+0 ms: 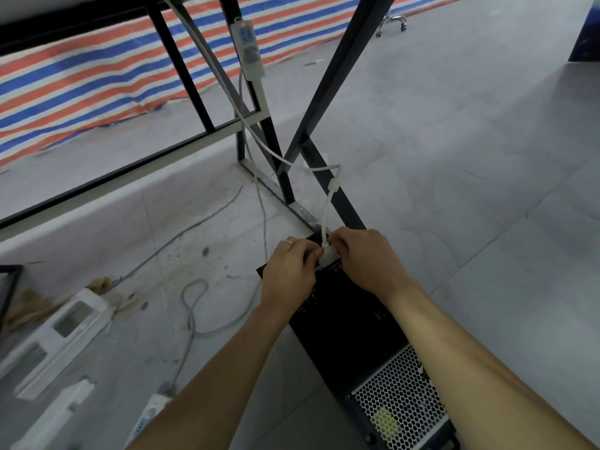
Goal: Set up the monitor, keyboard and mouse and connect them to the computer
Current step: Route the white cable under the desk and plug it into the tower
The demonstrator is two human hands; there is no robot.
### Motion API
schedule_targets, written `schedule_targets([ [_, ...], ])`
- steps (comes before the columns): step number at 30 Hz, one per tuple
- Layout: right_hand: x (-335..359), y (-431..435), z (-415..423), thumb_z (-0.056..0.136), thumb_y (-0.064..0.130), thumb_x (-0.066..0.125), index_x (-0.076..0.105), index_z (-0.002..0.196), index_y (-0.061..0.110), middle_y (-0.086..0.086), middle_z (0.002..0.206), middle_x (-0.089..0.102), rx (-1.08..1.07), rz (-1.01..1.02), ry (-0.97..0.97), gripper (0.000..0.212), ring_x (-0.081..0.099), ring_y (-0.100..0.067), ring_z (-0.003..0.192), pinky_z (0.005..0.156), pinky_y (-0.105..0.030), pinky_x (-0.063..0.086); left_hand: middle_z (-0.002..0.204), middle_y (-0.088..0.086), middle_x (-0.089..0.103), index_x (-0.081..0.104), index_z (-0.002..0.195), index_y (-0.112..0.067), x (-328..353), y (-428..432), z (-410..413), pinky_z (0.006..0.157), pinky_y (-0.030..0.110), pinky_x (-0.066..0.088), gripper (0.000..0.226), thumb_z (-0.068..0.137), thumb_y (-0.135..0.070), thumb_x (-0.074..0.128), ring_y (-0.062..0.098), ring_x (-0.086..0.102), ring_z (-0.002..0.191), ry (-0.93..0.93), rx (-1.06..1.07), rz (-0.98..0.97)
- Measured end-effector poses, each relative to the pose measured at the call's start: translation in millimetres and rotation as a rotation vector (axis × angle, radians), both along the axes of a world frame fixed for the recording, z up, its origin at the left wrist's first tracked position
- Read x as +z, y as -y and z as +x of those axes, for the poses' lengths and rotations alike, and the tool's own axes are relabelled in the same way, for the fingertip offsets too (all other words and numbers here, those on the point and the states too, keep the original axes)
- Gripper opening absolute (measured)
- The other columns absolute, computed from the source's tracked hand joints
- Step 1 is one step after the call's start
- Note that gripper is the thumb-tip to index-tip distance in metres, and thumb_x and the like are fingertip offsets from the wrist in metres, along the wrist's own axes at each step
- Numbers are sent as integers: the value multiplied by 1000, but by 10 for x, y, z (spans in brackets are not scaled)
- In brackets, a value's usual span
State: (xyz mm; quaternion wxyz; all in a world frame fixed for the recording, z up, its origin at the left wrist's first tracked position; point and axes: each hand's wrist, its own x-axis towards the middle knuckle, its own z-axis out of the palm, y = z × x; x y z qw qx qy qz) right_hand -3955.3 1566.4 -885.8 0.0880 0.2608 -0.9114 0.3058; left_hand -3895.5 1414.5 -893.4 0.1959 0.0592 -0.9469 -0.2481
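Note:
A black computer case [350, 326] lies on the floor with its rear panel facing up and a white perforated fan grille [401, 404] near me. A white cable connector [328, 256] sits on the rear panel at the case's far end. My left hand [289, 271] and my right hand [367, 258] pinch the connector from either side. Its white cable [327, 209] rises from the connector and runs up past the desk leg toward the desk top. The port under the connector is hidden by my fingers.
A black metal desk frame [328, 102] stands right behind the case. A white power strip [248, 50] with a red light hangs on the frame. Another power strip [146, 417] and a thin looped cable [194, 306] lie on the floor at left, near white foam packing [58, 336].

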Motion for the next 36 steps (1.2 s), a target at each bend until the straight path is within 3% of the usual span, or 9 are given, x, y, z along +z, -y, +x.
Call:
schedule_targets([
  [5,12,11,43,103,25,47,68,106,18,-5,89,72,-31,28,-20,23,64,-27,76,64,-33,45,97,-18,55,65,98,-31,-21,57,53,72,23,47,25,90,-55,62,1,53,88,-9,66,23],
  [8,21,5,50,104,27,46,68,108,19,-5,89,72,-37,29,-18,24,64,-28,81,64,-33,43,91,-19,54,66,91,-31,-24,82,36,72,26,48,17,91,-48,65,4,53,87,-1,42,32],
  [14,50,-33,58,102,26,46,67,119,31,-5,91,72,-26,-6,25,27,64,-30,78,62,-30,42,91,-15,53,66,92,-23,-53,9,7,70,19,39,11,96,-33,63,3,51,85,-14,18,48],
  [19,-2,-2,11,103,29,47,71,113,26,-4,94,74,-21,33,-28,26,67,-28,80,63,-29,39,93,-14,53,67,96,-21,-56,9,-1,72,19,39,9,98,-27,61,1,48,86,-8,2,39],
  [23,-30,15,-2,102,32,48,71,110,25,-3,92,74,-39,38,-34,25,67,-28,82,64,-29,39,95,-17,53,64,97,-26,-44,16,33,71,21,45,10,98,-34,59,0,50,84,10,-4,20],
  [28,3,-29,10,103,28,45,66,121,33,-3,97,72,-15,9,37,28,66,-29,84,68,-34,50,97,-16,52,59,95,-31,-20,13,25,66,15,42,21,92,-52,62,-1,55,81,20,29,109],
  [31,-29,-9,38,102,22,49,68,114,27,-2,98,72,-24,50,-30,23,66,-28,85,64,-29,39,91,-14,56,64,90,-30,-21,4,-13,70,18,42,11,93,-41,67,2,55,83,14,-4,130],
  [36,-14,9,42,98,20,56,69,112,25,-1,99,71,-46,81,-59,20,67,-27,86,66,-32,44,82,-18,55,71,90,-21,-4,-39,-25,74,22,43,8,94,-27,68,6,56,83,-3,19,167],
])
